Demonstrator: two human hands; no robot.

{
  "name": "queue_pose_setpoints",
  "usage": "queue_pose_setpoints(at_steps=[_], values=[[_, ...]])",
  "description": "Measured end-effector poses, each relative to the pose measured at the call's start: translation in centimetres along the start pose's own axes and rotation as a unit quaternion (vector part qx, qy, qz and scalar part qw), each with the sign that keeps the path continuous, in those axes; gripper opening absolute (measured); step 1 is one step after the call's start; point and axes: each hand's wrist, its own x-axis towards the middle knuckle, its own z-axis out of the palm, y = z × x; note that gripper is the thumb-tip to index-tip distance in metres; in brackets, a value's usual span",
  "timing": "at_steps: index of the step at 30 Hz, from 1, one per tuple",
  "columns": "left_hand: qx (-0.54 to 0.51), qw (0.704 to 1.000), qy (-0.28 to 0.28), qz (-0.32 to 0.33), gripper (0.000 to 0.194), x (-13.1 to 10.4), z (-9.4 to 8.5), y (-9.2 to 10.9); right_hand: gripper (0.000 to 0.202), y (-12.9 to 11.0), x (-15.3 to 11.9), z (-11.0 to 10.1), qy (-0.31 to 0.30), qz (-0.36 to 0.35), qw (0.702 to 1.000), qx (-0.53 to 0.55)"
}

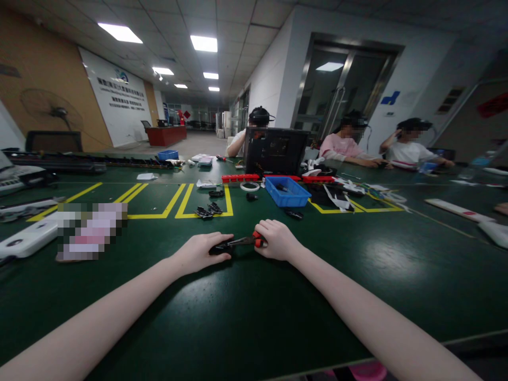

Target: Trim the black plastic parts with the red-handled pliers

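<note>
My right hand [277, 239] is closed around the red handles of a pair of pliers [245, 241], whose metal jaws point left. The jaws meet a small black plastic part [221, 248] that my left hand [201, 251] grips between thumb and fingers. Much of that part is hidden by my fingers, so its exact kind does not show. Beyond my hands, similar black parts [209, 210] lie in a group inside a yellow tape outline. Another black piece [294, 214] rests near the blue bin [289, 196].
A roll of white tape [250, 186], red power strips [240, 178] and a black case [273, 151] stand farther back on the green table [254, 317]. White devices [34, 233] lie at left. Several people sit across the table, one in a pink top [337, 146].
</note>
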Motion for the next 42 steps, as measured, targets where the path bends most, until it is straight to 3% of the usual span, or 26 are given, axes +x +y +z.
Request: queue_pose_setpoints(at_steps=[7, 14, 18, 24, 32, 42], values=[[0.02, 0.999, 0.026, 0.001, 0.045, 0.05, 0.17, -0.04, 0.019, 0.04, 0.12, -0.09, -0.011, 0.011, 1.0, 0.018], [-0.034, 0.997, 0.065, -0.011, 0.028, -0.04, 0.14, -0.26, 0.019, 0.0, 0.02, 0.07, 0.009, 0.024, 0.999, 0.021], [-0.105, 0.99, 0.087, 0.039, 0.02, 0.12, 0.11, -0.52, 0.019, 0.12, -0.03, 0.2, 0.015, 0.025, 0.999, 0.027], [-0.161, 0.984, 0.069, 0.02, 0.028, 0.25, -0.06, -0.63, 0.019, 0.16, -0.09, 0.16, 0.025, 0.019, 0.999, 0.024], [-0.178, 0.98, 0.07, 0.055, 0.026, 0.4, -0.1, -0.71, 0.021, 0.21, -0.08, 0.2, 0.026, 0.032, 0.999, 0.019], [-0.198, 0.978, 0.064, 0.016, 0.029, 0.4, -0.23, -0.83, 0.024, 0.08, 0.0, 0.02, 0.008, 0.027, 1.0, 0.005]])
